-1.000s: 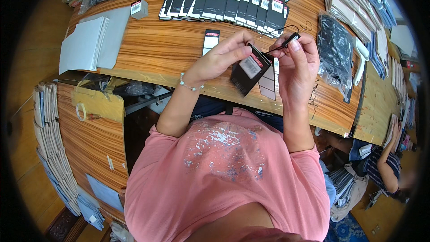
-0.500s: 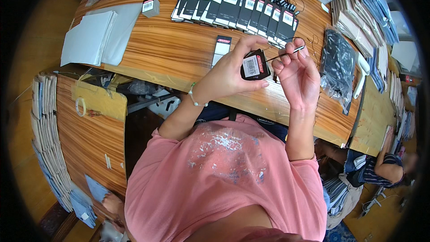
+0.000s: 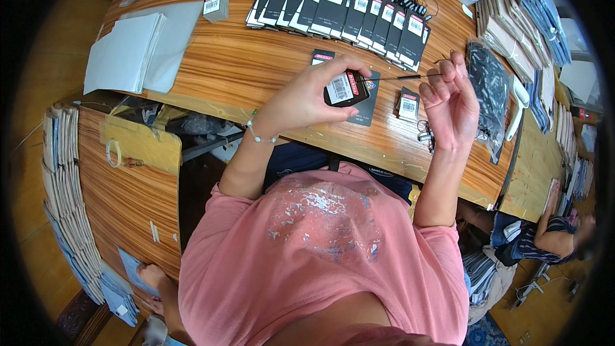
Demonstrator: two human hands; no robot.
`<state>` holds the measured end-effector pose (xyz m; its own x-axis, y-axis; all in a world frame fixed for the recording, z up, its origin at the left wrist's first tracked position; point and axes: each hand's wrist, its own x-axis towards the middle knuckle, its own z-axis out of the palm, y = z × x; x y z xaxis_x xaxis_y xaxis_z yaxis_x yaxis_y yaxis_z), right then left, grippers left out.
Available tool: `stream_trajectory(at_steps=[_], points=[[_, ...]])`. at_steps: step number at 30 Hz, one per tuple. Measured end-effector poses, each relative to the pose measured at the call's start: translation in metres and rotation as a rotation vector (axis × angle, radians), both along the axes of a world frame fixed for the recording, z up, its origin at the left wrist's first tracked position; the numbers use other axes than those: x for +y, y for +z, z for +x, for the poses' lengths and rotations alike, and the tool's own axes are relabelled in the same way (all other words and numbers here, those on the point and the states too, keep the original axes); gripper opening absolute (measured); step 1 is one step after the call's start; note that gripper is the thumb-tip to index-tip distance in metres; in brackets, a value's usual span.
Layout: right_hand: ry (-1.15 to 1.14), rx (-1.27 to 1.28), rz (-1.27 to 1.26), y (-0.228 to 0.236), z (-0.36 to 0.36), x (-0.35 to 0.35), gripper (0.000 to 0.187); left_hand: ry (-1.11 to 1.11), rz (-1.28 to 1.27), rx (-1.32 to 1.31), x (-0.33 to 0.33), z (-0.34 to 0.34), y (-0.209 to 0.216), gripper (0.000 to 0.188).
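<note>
My left hand (image 3: 306,93) grips a small black hang tag (image 3: 339,90) with a white barcode label and a red strip, thumb below and fingers above. A thin black string (image 3: 409,77) with a dark plastic piece on it runs taut from the tag to the right. The string's far end is pinched in the fingertips of my right hand (image 3: 452,106). Under the left hand's tag a dark card (image 3: 365,110) lies on the table, partly covered. Between my hands sits a small stack of labels (image 3: 408,104), with loose string seals (image 3: 425,134) nearer me.
A fanned row of strung black tags (image 3: 333,9) spans the table's back. White sheets (image 3: 125,51) and a small label block (image 3: 215,8) are at left. A plastic bag of black seals (image 3: 488,90) and a white handled tool (image 3: 517,106) lie right. Other people work at both sides.
My right hand has moved right and pulled the string out straight. My left hand with the tag has shifted left, uncovering the card and the small label stack on the table.
</note>
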<state>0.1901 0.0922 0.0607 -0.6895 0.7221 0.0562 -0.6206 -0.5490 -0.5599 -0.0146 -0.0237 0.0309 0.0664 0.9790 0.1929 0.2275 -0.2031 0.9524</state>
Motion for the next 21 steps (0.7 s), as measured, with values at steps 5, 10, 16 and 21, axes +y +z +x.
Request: stream_trajectory(at_steps=[5,10,16,21], points=[[-0.179,-0.060,0.126,0.014,0.001,0.017,0.017,-0.035,-0.045,-0.016,0.009,-0.007,0.003,0.054],[-0.301,-0.172,0.366,0.025,-0.008,0.054,0.012,-0.035,-0.079,-0.162,0.025,-0.017,-0.003,0.055],[-0.297,-0.327,0.499,0.041,-0.032,0.093,0.016,-0.089,-0.120,-0.367,0.046,-0.037,0.006,0.030],[-0.423,-0.457,0.609,0.064,-0.065,0.129,0.011,0.051,-0.137,-0.095,0.097,-0.061,0.012,0.029]])
